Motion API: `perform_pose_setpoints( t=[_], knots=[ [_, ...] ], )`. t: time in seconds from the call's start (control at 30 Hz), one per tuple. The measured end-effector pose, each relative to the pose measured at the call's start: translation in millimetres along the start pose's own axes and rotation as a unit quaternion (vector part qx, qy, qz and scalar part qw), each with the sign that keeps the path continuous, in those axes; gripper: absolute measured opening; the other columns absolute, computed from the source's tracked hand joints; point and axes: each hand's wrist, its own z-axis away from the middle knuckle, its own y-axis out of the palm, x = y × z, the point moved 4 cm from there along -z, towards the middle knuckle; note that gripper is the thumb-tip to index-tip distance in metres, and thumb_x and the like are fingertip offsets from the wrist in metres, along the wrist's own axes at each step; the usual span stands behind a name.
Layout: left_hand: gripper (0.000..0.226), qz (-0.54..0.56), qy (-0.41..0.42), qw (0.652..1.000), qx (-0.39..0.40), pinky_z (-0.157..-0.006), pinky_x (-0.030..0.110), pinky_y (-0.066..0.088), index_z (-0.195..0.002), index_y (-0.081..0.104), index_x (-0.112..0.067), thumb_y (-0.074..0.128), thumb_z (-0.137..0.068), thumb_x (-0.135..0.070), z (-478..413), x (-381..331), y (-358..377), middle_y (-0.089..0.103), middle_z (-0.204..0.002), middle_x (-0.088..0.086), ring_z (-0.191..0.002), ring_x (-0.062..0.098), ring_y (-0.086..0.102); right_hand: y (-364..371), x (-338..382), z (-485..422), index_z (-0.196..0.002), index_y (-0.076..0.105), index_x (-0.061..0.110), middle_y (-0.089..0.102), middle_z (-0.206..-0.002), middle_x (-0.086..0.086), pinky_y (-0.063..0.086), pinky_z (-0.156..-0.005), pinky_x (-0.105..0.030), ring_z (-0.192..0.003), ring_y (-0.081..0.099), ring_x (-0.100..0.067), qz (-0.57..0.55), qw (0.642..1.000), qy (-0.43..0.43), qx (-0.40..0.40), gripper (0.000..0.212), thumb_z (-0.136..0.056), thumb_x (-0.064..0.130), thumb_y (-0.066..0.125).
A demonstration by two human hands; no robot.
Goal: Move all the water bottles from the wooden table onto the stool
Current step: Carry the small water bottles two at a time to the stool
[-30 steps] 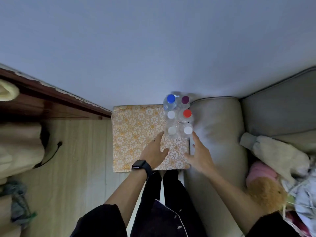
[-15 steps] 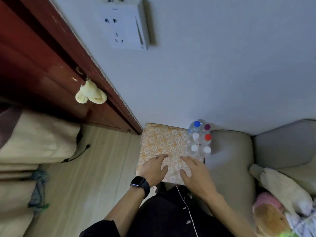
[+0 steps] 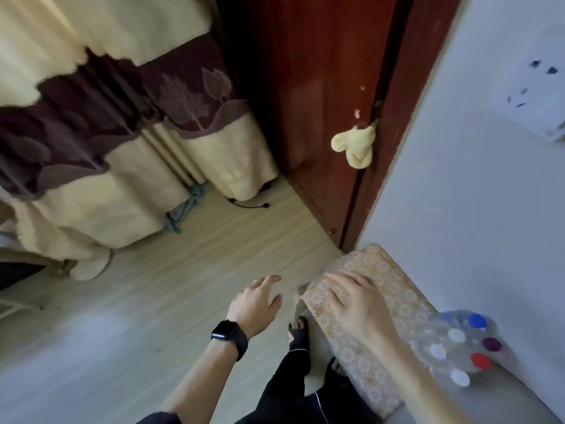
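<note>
While I watch through the head camera, the far left is filled by a cream curtain (image 3: 91, 133) with a dark brown leaf-patterned band, well away from the stool (image 3: 394, 289). A blue-green knotted cord (image 3: 183, 209) and a black cable (image 3: 247, 205) lie at the curtain's foot on the pale wood floor (image 3: 122, 301). Beyond the stool stands a red-brown wooden door (image 3: 321, 87) with a yellow cloth (image 3: 356, 145) hanging on it.

Just left of the stool's near corner, the left hand (image 3: 255, 304) hovers over the floor, fingers spread and loose, gripping nothing. A black watch (image 3: 229, 336) sits on its wrist. Below that corner I see a foot in a dark sandal (image 3: 298, 332).

The right hand (image 3: 357, 298) lies flat over the stool's floral-covered surface near the same corner, fingers straight and apart, with nothing in it. I cannot tell whether the palm actually presses the cover.

The water bottles (image 3: 458, 347) stand clustered at the stool's right side, close to the grey wall (image 3: 474, 194). I count six caps: one blue, one purple, one red and three white. The blur keeps me from telling whether they stand on the stool's edge or just beside it. Neither hand touches them.
</note>
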Motion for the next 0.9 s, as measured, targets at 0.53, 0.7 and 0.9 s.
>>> perform_pose_setpoints(
  t=[0.53,0.7,0.9],
  knots=[
    [0.045,0.165,-0.5,0.729,-0.438,-0.087,0.034,0.05,-0.14,0.051,-0.031,0.056,-0.096,-0.041,423.2,295.4,-78.1,0.061,-0.133,-0.004,-0.119,0.021,0.06,221.5,456.1,96.4,-0.124,0.068,0.035,0.064,-0.129,0.006,0.039,-0.112,-0.034,-0.127,0.051,-0.02,0.093,0.756,-0.595,0.256,0.037,-0.089,0.046,0.066],
    [0.046,0.163,-0.578,0.644,-0.474,-0.1,0.035,0.045,-0.14,0.051,-0.03,0.056,-0.096,-0.04,543.2,364.0,-67.5,0.058,-0.139,-0.002,-0.126,0.021,0.055,295.3,573.3,186.1,-0.131,0.062,0.038,0.06,-0.136,0.009,0.036,-0.115,-0.037,-0.136,0.041,-0.02,0.076,0.689,-0.673,0.26,0.043,-0.091,0.053,0.061],
    [0.045,0.134,-0.601,0.609,-0.499,-0.098,0.035,0.046,-0.14,0.051,-0.03,0.056,-0.096,-0.04,632.8,468.4,-113.0,0.058,-0.137,0.001,-0.123,0.022,0.056,374.8,684.2,238.2,-0.14,0.051,0.043,0.05,-0.146,0.015,0.03,-0.118,-0.035,-0.144,0.027,-0.014,0.064,0.658,-0.695,0.282,0.049,-0.094,0.059,0.052]
  ],
)
